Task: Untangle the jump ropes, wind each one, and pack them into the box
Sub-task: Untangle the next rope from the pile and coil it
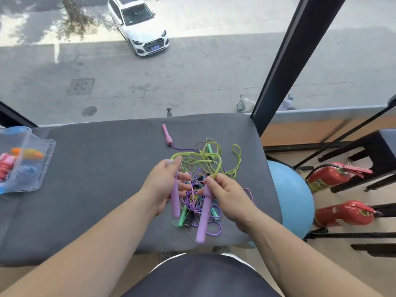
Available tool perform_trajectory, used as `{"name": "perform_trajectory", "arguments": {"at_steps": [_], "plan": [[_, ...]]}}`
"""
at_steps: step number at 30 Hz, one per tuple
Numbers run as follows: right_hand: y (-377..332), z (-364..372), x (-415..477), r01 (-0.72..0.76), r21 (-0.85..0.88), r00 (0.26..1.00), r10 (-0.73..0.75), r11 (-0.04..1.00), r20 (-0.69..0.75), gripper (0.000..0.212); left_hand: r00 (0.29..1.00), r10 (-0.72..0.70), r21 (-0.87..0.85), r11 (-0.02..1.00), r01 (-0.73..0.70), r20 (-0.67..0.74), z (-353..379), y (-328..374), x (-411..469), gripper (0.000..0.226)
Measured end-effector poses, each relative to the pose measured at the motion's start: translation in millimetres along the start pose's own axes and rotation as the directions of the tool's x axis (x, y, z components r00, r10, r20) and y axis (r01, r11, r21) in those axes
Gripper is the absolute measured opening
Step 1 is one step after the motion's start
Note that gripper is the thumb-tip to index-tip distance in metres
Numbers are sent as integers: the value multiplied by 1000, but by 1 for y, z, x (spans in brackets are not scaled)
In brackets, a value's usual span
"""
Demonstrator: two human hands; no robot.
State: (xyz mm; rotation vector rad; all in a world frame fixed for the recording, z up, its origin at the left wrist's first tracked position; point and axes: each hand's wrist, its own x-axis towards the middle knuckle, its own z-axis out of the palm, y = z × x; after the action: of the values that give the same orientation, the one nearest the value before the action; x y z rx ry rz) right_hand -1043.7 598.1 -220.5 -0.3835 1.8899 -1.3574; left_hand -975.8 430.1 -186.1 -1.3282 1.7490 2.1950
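Observation:
A tangle of jump ropes in yellow-green, purple and teal lies on the grey padded table. My left hand grips one purple handle and pinches the yellow-green cord above it. My right hand holds a second purple handle together with the same yellow-green loop. A pink handle lies apart at the far side, its purple cord running into the tangle. Green handles poke out under the pile. The clear plastic box stands at the table's left edge.
The box holds wound ropes in red, orange and blue. A blue exercise ball sits right of the table. Two red fire extinguishers lie on the floor beyond it, near black stands. A window runs behind the table.

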Motion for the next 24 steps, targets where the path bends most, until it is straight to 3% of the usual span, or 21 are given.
{"name": "perform_trajectory", "arguments": {"at_steps": [3,7,11,14,15,17,19,20,22,24], "plan": [[-7,4,2,29,108,998,-23,994,-55,34,991,56,107,992,-69,119,14,-16,-10,27],[-19,10,-1,18,290,994,15,957,-112,13,961,115,15,992,-123,251,18,-24,-15,39],[-26,6,-6,25,371,990,28,928,-137,9,947,235,322,899,-298,220,13,-33,-16,52],[-30,6,-9,-21,347,997,46,938,-64,12,945,291,398,857,-327,152,13,-36,-13,49],[-31,5,-9,-33,281,997,51,959,-58,17,943,298,412,848,-334,150,12,-35,-13,45],[-27,-3,-4,8,-84,986,-22,996,-166,39,945,274,468,821,-326,177,8,-31,-12,42],[-22,-16,0,59,-430,912,-224,901,-344,53,951,221,524,795,-305,217,0,-26,-14,42],[-23,-22,0,124,-527,862,-354,841,-362,49,950,198,539,786,-302,243,-4,-23,-14,41],[-27,-28,1,298,-626,844,-505,720,-179,37,936,164,525,791,-313,311,-8,-18,-19,39],[-30,-31,4,434,-617,877,-465,657,122,54,911,158,490,801,-344,382,-9,-13,-23,39]]}}
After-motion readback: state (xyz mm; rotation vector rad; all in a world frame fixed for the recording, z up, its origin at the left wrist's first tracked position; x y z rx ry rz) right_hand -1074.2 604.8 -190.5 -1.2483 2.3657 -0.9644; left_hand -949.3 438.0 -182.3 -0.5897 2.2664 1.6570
